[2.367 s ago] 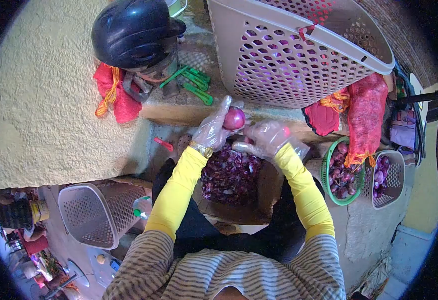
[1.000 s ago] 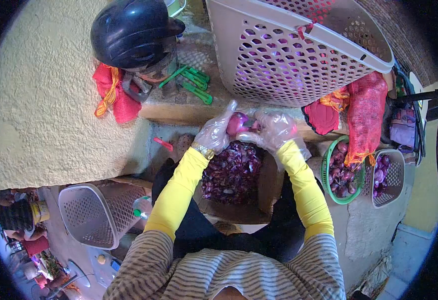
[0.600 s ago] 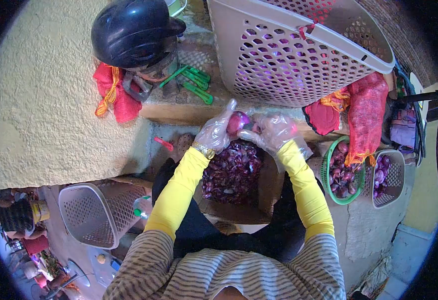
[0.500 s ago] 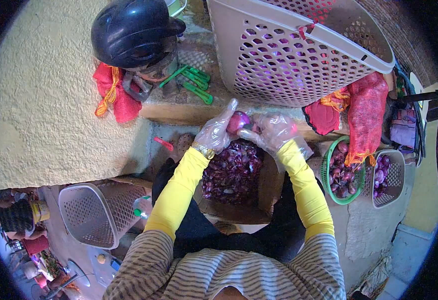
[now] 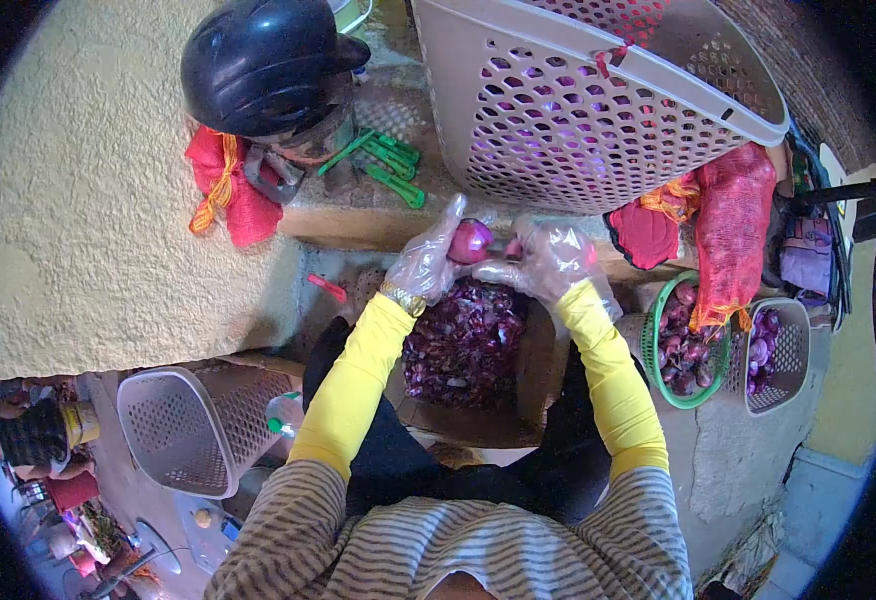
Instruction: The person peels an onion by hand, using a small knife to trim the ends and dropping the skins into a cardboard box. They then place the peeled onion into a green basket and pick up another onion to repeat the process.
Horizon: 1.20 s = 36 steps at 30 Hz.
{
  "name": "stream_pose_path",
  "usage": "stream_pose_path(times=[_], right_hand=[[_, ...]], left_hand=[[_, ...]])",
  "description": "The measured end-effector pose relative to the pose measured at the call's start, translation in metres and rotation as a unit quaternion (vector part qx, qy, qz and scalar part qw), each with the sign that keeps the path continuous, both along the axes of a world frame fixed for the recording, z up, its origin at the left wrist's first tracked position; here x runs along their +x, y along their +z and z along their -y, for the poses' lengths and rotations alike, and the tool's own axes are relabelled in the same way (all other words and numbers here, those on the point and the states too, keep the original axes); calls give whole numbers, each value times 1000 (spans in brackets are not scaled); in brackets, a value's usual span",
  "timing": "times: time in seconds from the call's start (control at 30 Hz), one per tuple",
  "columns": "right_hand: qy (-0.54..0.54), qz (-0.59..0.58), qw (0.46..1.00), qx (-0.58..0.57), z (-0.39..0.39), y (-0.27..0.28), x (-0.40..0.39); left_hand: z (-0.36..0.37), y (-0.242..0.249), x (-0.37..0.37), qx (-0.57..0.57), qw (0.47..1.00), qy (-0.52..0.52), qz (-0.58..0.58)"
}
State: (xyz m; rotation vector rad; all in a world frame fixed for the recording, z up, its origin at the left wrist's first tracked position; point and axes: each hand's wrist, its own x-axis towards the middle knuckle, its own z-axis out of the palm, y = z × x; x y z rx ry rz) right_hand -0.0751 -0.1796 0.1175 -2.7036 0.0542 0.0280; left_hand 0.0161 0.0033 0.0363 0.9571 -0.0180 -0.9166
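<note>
In clear plastic gloves, both my hands are raised over a box of purple onion skins. My left hand has its fingers round a peeled purple onion, thumb pointing up beside it. Close by on the right, my right hand is closed on a small knife. Its dark short blade points at the onion, and something pinkish red, seemingly the handle, shows through the glove. Most of the knife is hidden by the fingers.
A large perforated basket stands on the ledge ahead, near green-handled tools and a black helmet. To the right are a green basket of onions, a smaller onion basket and a red mesh sack. Another basket lies left.
The onion has shifted slightly left and turned in my left hand. The gap between the onion and my right hand has widened a little, showing the blade.
</note>
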Motion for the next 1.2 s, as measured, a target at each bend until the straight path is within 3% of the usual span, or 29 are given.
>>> stream_pose_path(times=[0.07, 0.13, 0.23, 0.37, 0.43, 0.63, 0.73, 0.87, 1.03, 1.2], right_hand=[[-7, 17, 1000, -4, 1, -6, 2], [-12, -4, 999, -38, 1, -8, 3], [2, 8, 999, -38, 2, -13, 3], [18, 49, 998, -28, 0, -16, 2], [21, 45, 999, -15, 1, -18, 3], [92, -16, 993, -76, -1, 4, 0], [157, 12, 985, -65, -3, -14, 1], [225, -70, 968, -85, -8, -18, 2], [239, -56, 966, -78, -9, -23, 0], [181, -10, 982, -53, -8, -27, -1]], left_hand=[[0, -38, 10, -13, 997, -26, -65], [1, -112, 22, 30, 972, -62, 223], [6, -75, 8, 46, 991, -5, 127], [6, -9, 1, 30, 998, -22, 44], [8, 20, -2, -98, 986, -60, -121], [6, -8, 3, -84, 994, -29, -63], [2, 6, 2, -9, 998, 2, -61], [5, 14, 1, -45, 994, 38, -90], [0, 16, 2, -38, 998, 1, -60], [7, 16, 0, -66, 995, 18, -71]])
